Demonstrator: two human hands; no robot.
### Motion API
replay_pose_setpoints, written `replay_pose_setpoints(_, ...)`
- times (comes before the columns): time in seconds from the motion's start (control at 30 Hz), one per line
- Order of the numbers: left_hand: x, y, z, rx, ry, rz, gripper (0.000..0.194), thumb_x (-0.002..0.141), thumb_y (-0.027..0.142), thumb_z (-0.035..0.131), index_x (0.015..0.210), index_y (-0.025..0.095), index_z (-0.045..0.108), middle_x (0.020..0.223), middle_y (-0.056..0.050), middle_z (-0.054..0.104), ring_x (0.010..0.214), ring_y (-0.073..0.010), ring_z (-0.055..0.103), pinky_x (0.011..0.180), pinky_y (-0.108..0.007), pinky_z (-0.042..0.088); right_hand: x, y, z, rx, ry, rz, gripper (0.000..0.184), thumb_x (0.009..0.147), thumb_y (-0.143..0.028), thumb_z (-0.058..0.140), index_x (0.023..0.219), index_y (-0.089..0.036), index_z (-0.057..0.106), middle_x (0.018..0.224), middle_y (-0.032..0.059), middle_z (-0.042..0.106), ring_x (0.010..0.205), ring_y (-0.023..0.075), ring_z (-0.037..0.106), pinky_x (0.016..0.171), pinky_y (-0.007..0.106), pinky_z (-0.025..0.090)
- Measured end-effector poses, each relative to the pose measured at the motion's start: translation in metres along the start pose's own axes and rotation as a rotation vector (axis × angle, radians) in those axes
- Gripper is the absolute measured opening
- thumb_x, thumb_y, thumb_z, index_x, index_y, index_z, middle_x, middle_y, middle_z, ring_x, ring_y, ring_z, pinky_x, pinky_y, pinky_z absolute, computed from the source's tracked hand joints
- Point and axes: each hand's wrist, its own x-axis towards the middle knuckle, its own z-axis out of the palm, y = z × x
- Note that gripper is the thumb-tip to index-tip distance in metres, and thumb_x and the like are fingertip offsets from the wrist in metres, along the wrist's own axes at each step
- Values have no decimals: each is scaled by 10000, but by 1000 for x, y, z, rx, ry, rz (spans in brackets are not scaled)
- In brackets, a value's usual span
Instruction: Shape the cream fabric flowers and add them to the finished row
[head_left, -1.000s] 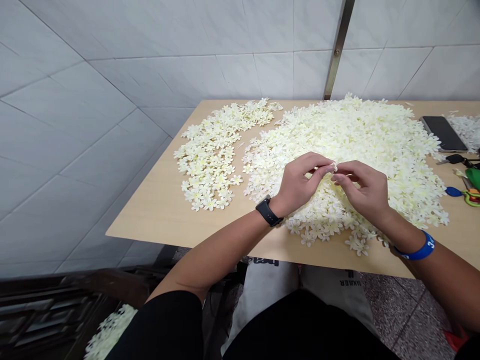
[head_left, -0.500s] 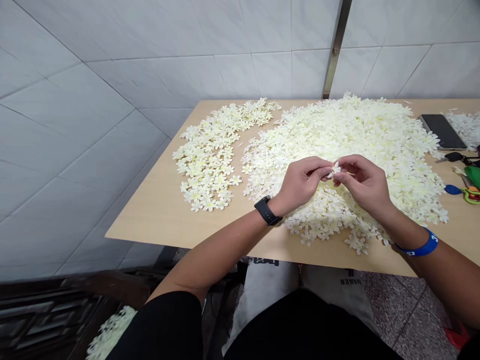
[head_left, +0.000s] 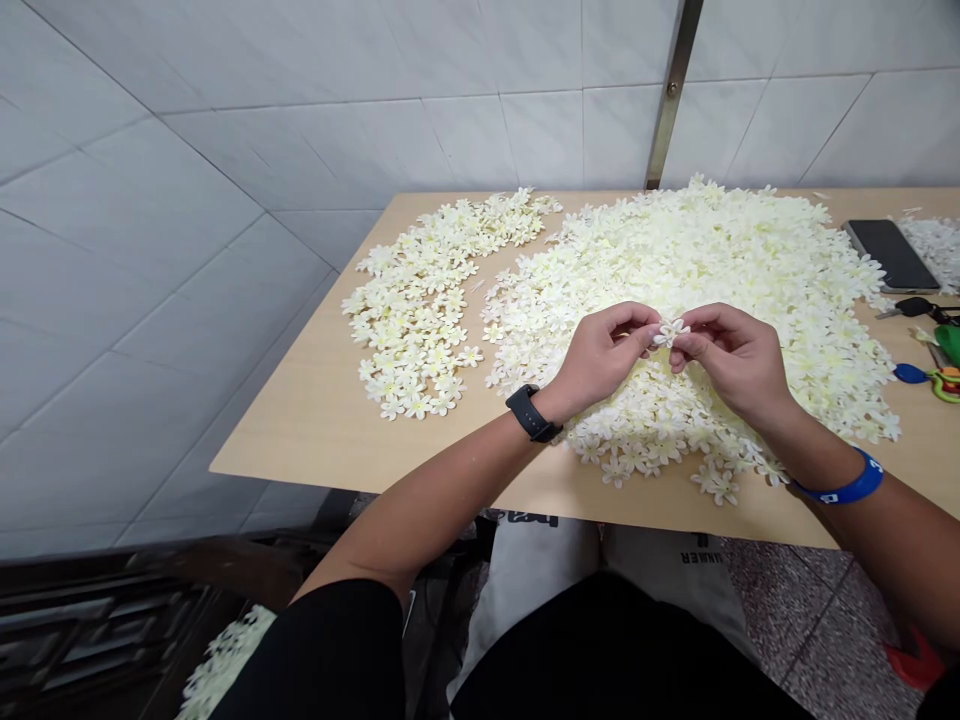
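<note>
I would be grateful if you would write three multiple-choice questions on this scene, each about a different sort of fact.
1. Where does the phone lie?
A) On the table, right of the large flower heap
B) On the floor
C) On a shelf

2. What colour is the right-arm wristband?
A) Black
B) Blue
C) Green

3. What state is the cream flower in?
A) Lying on the heap
B) Pinched in the air
C) Crushed in a fist

1: A, it lies on the tabletop past the heap.
2: B, the band shows blue.
3: B, the left hand and right hand hold it between their fingertips.
</note>
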Motion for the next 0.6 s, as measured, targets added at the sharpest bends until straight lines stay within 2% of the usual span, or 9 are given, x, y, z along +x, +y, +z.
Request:
replay_pose_setpoints(0.17,2,-1,-4,123,65,21,167,967,334,649,913,177,637,888,-29,673,762,-107,620,697,-236,500,1,0,-1,-9,29,-1,152,838,-334,812,876,-236,702,649,-19,694,572,153,690,592,321,615)
replay_pose_setpoints(0.23,2,1,-6,206,117,32,102,955,287,659,972,187,649,975,-41,696,819,-115,624,708,-231,500,2,0,-1,-8,43,5,125,843,-293,800,875,-239,693,659,-22,693,587,149,697,605,314,621)
replay_pose_setpoints(0.3,2,2,-7,279,155,75,124,939,262,678,1049,206,676,1116,-54,705,911,-127,633,738,-230,509,2,-1,0,-3,48,18,119,838,-265,798,880,-242,689,675,-23,693,600,148,705,617,311,629)
replay_pose_setpoints(0.37,2,2,-7,288,128,106,126,941,271,686,1051,217,716,1151,-54,717,965,-138,648,767,-239,521,2,-2,1,4,41,26,127,832,-252,800,899,-245,693,698,-21,697,620,150,714,633,315,641)
replay_pose_setpoints(0.5,1,1,-5,170,8,107,109,937,302,714,921,213,775,987,-42,774,945,-150,695,822,-279,542,0,-3,2,2,15,19,144,828,-240,808,910,-247,689,720,-14,707,658,163,730,665,331,661)
replay_pose_setpoints(0.6,2,2,-5,161,-10,119,131,914,337,749,880,215,781,956,-39,783,915,-149,700,830,-293,541,-2,0,3,-11,21,-8,125,848,-249,791,916,-252,686,753,-13,705,654,156,719,658,332,665)
